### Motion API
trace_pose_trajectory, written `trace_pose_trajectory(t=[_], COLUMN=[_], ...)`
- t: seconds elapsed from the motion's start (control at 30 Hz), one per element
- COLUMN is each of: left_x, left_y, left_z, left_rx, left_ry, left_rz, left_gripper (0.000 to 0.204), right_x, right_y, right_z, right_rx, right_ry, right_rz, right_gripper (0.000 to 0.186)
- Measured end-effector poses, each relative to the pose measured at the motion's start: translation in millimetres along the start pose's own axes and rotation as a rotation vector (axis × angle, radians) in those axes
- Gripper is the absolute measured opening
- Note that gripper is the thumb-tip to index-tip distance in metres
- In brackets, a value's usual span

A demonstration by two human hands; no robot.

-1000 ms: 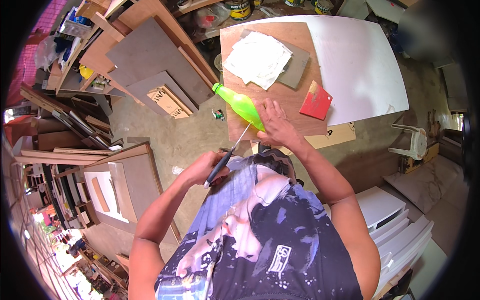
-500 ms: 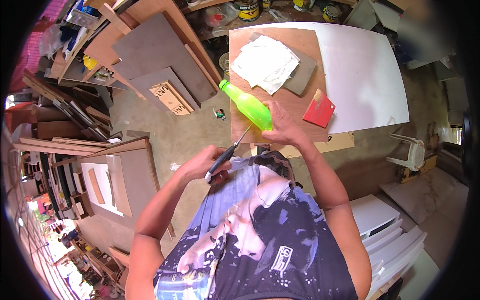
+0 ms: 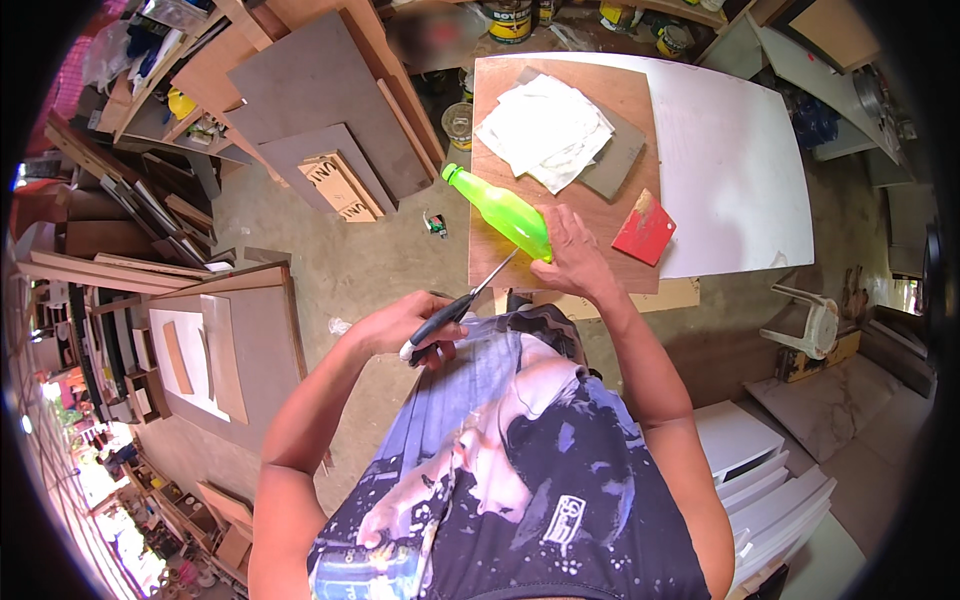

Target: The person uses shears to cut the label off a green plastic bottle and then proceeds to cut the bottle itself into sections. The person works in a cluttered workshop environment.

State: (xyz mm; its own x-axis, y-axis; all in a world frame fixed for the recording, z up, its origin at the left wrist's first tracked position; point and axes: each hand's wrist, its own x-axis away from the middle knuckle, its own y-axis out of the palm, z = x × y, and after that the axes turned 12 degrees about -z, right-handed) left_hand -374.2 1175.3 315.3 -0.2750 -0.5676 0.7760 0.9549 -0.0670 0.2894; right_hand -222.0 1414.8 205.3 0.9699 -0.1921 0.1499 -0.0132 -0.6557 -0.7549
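Note:
A bright green plastic bottle (image 3: 500, 210) lies tilted across the plywood board (image 3: 570, 280), its cap toward the upper left. My right hand (image 3: 570, 250) grips the bottle near its bottom end. My left hand (image 3: 410, 322) is closed on a black-handled tool (image 3: 438, 322) with a long, thin metal blade, whose tip is at the bottle's lower side; whether it touches is unclear. Beyond the bottle, a stack of white sheets (image 3: 540, 130) rests on a grey board (image 3: 615, 170). A red painted scrap (image 3: 642, 228) sits right of my right hand.
The plywood overlaps a white panel (image 3: 730, 180). Grey boards (image 3: 300, 90) lean at upper left; more boards (image 3: 250, 400) stand left. A white plastic stool (image 3: 810, 320) and white drawer-like pieces (image 3: 750, 450) are at the right, paint cans (image 3: 508, 20) at the top.
The view has shifted slightly, so the board and bottle appear farther right. My hands keep their holds on the bottle and the tool, with little visible movement between them.

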Motion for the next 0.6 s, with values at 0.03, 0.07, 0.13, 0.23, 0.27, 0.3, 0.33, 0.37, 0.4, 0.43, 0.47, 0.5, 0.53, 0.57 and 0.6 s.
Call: trace_pose_trajectory(t=[0.03,0.07,0.13,0.23,0.27,0.3,0.33,0.37,0.4,0.43,0.47,0.5,0.53,0.57,0.6], left_x=[0,-1,-3,-4,-5,-4,-3,-3,-3,-4,-4,-6,-7,-9,-8], left_y=[1,1,2,4,4,5,6,6,6,6,6,6,7,8,9], left_z=[0,1,0,1,2,4,6,9,10,12,14,15,17,18,20], left_rx=[0.002,0.005,-0.013,0.001,0.012,0.004,-0.004,-0.012,-0.025,-0.038,-0.052,-0.049,-0.047,-0.045,-0.053], left_ry=[0.007,0.014,0.008,0.009,0.011,0.007,0.003,-0.001,-0.013,-0.024,-0.036,-0.043,-0.051,-0.059,-0.065], left_rz=[0.006,0.011,0.024,0.048,0.057,0.062,0.068,0.073,0.08,0.088,0.095,0.099,0.104,0.108,0.112], left_gripper=[0.03,0.029,0.028,0.025,0.025,0.025,0.025,0.025,0.026,0.026,0.027,0.025,0.024,0.022,0.021], right_x=[0,0,0,1,1,1,0,1,2,2,1,0,0,0,0], right_y=[-1,-1,-3,1,1,2,3,3,3,4,5,7,8,9,8], right_z=[-1,-3,-5,-2,-2,-3,-2,-2,-2,-2,-1,1,3,3,1], right_rx=[-0.001,0.005,0.016,0.037,0.05,0.062,0.074,0.089,0.105,0.122,0.13,0.138,0.147,0.149,0.149], right_ry=[0.008,0.012,0.017,0.028,0.017,0.006,-0.005,-0.018,-0.032,-0.045,-0.054,-0.061,-0.069,-0.07,-0.075], right_rz=[-0.003,-0.012,-0.032,-0.025,-0.027,-0.029,-0.031,-0.02,-0.01,0.0,-0.017,-0.038,-0.058,-0.06,-0.064], right_gripper=[0.064,0.064,0.065,0.066,0.067,0.067,0.068,0.068,0.069,0.069,0.07,0.07,0.071,0.072,0.072])
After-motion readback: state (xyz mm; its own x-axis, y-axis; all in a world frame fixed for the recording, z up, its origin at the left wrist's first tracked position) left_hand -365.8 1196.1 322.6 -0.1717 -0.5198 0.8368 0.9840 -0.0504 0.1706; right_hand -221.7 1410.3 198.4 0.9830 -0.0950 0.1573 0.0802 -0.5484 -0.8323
